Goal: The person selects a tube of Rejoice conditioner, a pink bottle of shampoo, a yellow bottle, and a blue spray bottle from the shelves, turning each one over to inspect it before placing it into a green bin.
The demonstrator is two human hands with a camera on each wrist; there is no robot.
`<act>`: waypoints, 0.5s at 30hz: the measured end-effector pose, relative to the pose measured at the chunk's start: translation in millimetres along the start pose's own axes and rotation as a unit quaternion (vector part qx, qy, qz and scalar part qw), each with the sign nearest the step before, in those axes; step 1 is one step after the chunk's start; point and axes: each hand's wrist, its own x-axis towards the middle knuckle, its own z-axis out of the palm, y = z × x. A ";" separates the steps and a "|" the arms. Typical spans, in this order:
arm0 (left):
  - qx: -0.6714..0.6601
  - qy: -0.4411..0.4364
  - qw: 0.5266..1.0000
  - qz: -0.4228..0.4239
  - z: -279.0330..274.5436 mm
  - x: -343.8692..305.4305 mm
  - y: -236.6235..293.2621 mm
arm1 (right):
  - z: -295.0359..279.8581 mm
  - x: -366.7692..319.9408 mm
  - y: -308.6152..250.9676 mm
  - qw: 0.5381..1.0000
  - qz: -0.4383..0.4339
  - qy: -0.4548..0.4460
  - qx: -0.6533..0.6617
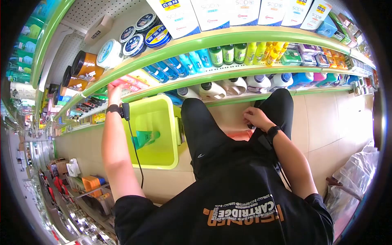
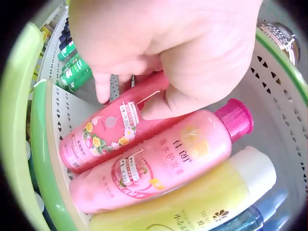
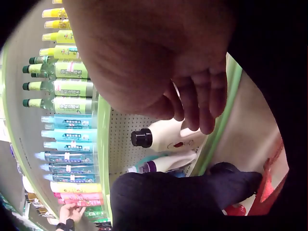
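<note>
Shelf pick, grasp stage: left hand (image 2: pixel 163 53), fingers pinching dark pink bottle (image 2: pixel 108 132) on shelf (image 2: pixel 39 154); right hand (image 1: pixel 255 118) idle, loosely curled, empty; next move probably calls for lifting clear of paler pink bottle (image 2: pixel 159 168).

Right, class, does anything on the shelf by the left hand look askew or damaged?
The darker pink bottle held by the left hand slants away from the paler pink bottle beside it. No spill or damage shows.

basket (image 1: pixel 157 114) on floor (image 1: pixel 326 122), bottle (image 1: pixel 145 138) lying in it. shelf (image 1: pixel 245 73) behind basket. left grip (image 1: pixel 114 94) above basket, on shelf bottle (image 2: pixel 115 130); right grip (image 1: pixel 255 118) right of basket.
</note>
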 end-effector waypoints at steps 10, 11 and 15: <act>-0.068 0.032 0.997 -0.006 -25.8 -31.6 -41.0 | 9.3 -2.2 -30.7 0.997 0.006 -0.030 -0.070; -0.060 0.068 0.996 -0.009 -26.9 -38.6 -47.0 | 10.2 -3.4 -32.4 0.998 0.002 -0.023 -0.051; -0.135 0.176 0.975 0.016 -5.4 -103.8 -0.4 | 7.5 9.9 -10.0 1.000 -0.004 -0.018 0.000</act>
